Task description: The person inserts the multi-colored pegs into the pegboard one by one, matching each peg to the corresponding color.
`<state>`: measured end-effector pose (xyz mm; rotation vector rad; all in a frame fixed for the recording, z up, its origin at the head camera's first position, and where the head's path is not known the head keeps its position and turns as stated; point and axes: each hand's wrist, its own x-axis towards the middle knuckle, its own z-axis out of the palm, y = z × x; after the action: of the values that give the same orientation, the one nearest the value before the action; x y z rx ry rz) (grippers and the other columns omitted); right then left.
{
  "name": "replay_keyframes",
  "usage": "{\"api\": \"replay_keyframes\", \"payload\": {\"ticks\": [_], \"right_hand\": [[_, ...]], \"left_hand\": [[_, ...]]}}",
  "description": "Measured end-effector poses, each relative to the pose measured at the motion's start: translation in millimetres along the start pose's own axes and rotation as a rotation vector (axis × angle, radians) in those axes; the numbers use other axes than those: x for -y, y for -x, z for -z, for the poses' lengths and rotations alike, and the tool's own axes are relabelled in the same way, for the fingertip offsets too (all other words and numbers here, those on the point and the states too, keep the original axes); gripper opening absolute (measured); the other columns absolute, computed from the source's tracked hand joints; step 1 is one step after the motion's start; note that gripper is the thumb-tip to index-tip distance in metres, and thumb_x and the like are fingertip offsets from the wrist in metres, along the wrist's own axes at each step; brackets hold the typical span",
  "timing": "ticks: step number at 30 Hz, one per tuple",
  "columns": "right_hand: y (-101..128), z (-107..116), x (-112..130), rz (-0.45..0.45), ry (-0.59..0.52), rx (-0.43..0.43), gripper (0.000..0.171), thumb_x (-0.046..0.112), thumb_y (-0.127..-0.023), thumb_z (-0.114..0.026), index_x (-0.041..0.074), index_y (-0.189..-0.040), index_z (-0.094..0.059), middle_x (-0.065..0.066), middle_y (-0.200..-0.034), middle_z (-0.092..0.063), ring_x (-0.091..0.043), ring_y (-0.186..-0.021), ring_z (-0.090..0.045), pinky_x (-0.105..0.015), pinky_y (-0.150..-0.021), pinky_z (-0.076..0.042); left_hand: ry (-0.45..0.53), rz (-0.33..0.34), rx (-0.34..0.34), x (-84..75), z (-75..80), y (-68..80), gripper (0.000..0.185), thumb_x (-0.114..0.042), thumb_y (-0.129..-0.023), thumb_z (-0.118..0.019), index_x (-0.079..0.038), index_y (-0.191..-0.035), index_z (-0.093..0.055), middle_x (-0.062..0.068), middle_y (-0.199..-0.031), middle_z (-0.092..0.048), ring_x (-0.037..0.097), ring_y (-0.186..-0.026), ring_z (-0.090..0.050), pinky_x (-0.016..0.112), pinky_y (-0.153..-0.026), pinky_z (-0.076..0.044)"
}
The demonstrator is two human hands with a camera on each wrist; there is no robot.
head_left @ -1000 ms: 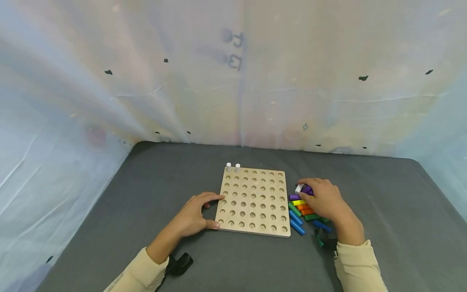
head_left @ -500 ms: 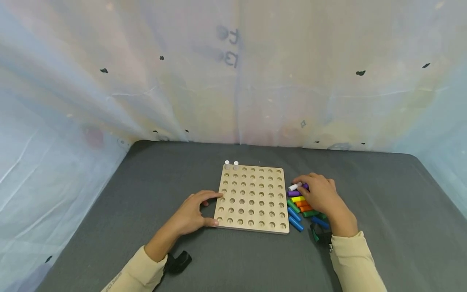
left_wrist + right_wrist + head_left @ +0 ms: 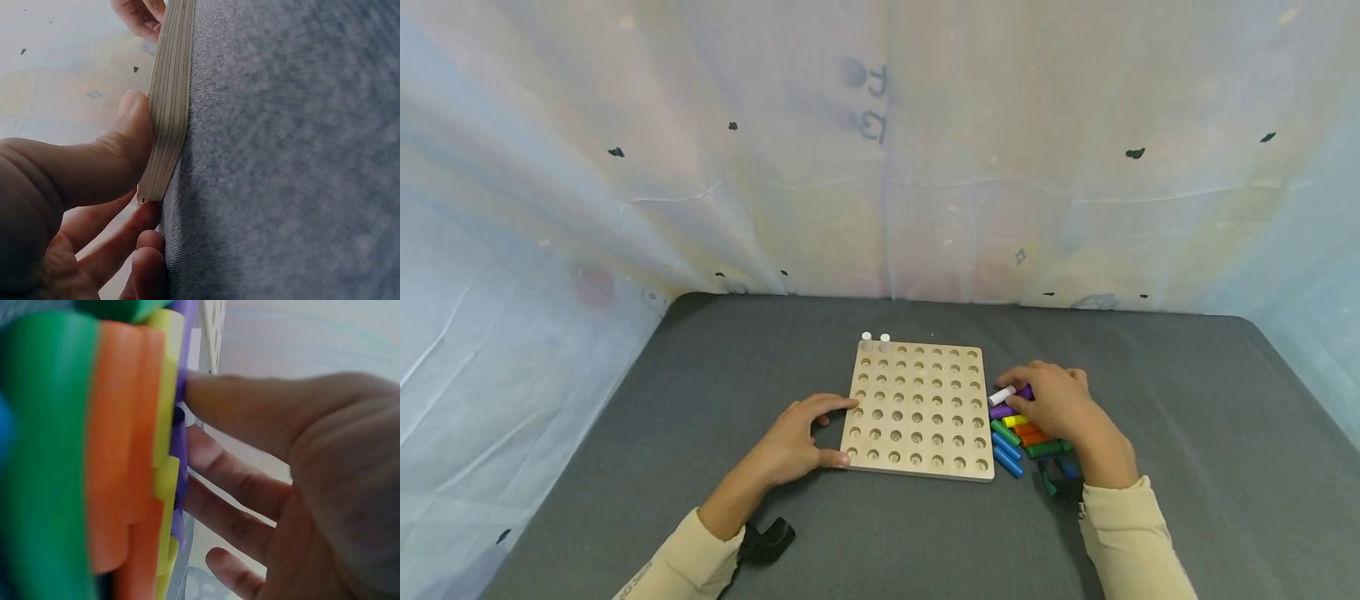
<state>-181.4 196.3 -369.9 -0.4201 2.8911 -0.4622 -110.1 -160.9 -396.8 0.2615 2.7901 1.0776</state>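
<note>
A square wooden pegboard [image 3: 917, 408] with rows of round holes lies on the grey table; two white pegs [image 3: 885, 342] stand upright in its far left corner holes. My left hand [image 3: 790, 442] rests against the board's left side, index finger on the left edge and thumb at the near corner. In the left wrist view the thumb [image 3: 125, 147] presses the board's layered edge. To the right, my right hand [image 3: 1060, 404] pinches a white peg [image 3: 1002, 395] between thumb and index finger, low over purple pegs [image 3: 1002, 412]. The white peg lies tilted, its inner end hidden by fingers.
Loose pegs lie piled beside the board's right edge: yellow [image 3: 1015, 422], orange [image 3: 1036, 438], green [image 3: 1047, 449] and blue [image 3: 1007, 462]. A pale printed curtain [image 3: 955, 167] hangs behind the table. Black straps [image 3: 767, 542] show at the wrists.
My right hand has shifted slightly left, bringing the white peg out from the pile toward the board's right edge. My left hand stays on the board.
</note>
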Motion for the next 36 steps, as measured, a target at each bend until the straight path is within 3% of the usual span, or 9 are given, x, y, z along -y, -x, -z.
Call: {"api": "replay_keyframes", "payload": {"ticks": [13, 19, 27, 33, 36], "right_hand": [[1.5, -4.9, 0.0, 0.062, -0.001, -0.064, 0.022, 0.02, -0.09, -0.074, 0.022, -0.112, -0.075, -0.012, -0.121, -0.067, -0.039, -0.116, -0.056, -0.061, -0.093, -0.028], [0.2, -6.5, -1.1, 0.071, -0.009, -0.096, 0.015, 0.02, -0.091, -0.074, 0.02, -0.105, -0.076, -0.011, -0.115, -0.068, -0.038, -0.112, -0.057, -0.061, -0.093, -0.03], [8.3, 6.5, -1.3, 0.062, -0.04, -0.162, 0.018, 0.022, -0.092, -0.072, 0.014, -0.107, -0.075, -0.016, -0.118, -0.066, -0.04, -0.11, -0.058, -0.064, -0.096, -0.036], [27.0, 2.6, 5.7, 0.047, -0.076, -0.232, 0.017, 0.023, -0.089, -0.075, 0.015, -0.104, -0.075, -0.013, -0.114, -0.067, -0.035, -0.101, -0.059, -0.057, -0.087, -0.045], [21.0, -8.3, 4.4, 0.104, -0.098, -0.253, 0.017, 0.024, -0.089, -0.076, 0.016, -0.104, -0.074, -0.008, -0.112, -0.067, -0.031, -0.102, -0.059, -0.054, -0.087, -0.047]], "left_hand": [[0.016, 0.009, 0.013, -1.1, 1.6, 0.6, 0.07, -0.018, -0.071, -0.09, -0.026, -0.135, -0.062, 0.001, -0.14, -0.058, 0.019, -0.107, -0.053, 0.029, -0.074, -0.044], [0.019, 0.012, 0.011, -1.3, 1.7, 0.7, 0.07, -0.017, -0.071, -0.09, -0.026, -0.135, -0.062, 0.001, -0.139, -0.058, 0.019, -0.107, -0.053, 0.03, -0.075, -0.044], [0.023, 0.01, 0.021, 0.8, 2.0, -0.4, 0.07, -0.018, -0.072, -0.09, -0.026, -0.135, -0.062, 0.001, -0.14, -0.057, 0.019, -0.107, -0.053, 0.03, -0.075, -0.045], [0.034, -0.009, 0.036, 1.2, 1.2, -1.4, 0.07, -0.019, -0.073, -0.089, -0.025, -0.136, -0.061, 0.003, -0.142, -0.056, 0.02, -0.109, -0.053, 0.031, -0.077, -0.046], [0.024, 0.0, 0.025, 2.6, 0.3, -0.3, 0.069, -0.018, -0.073, -0.089, -0.026, -0.136, -0.061, 0.001, -0.141, -0.057, 0.019, -0.107, -0.053, 0.031, -0.076, -0.046]]}}
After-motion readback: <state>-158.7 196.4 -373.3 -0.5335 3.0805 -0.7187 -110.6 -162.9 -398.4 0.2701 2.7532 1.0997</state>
